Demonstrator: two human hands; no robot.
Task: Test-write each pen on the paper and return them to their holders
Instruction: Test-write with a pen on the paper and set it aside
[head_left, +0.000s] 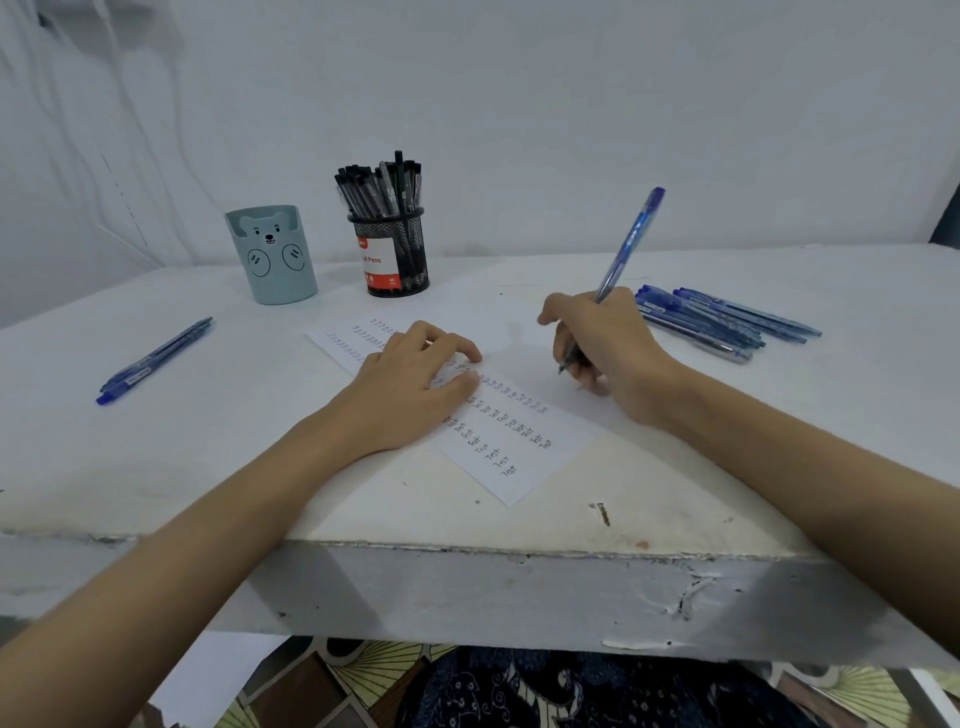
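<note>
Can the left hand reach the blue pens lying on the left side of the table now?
Probably yes: the left hand only presses the paper, and nothing lies between it and the blue pens.

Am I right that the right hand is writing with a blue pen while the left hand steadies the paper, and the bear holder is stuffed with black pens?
Not quite. In the head view the black pens fill the mesh holder; no pens show in the bear holder. The rest holds: right hand grips a blue pen, left hand presses the paper.
</note>
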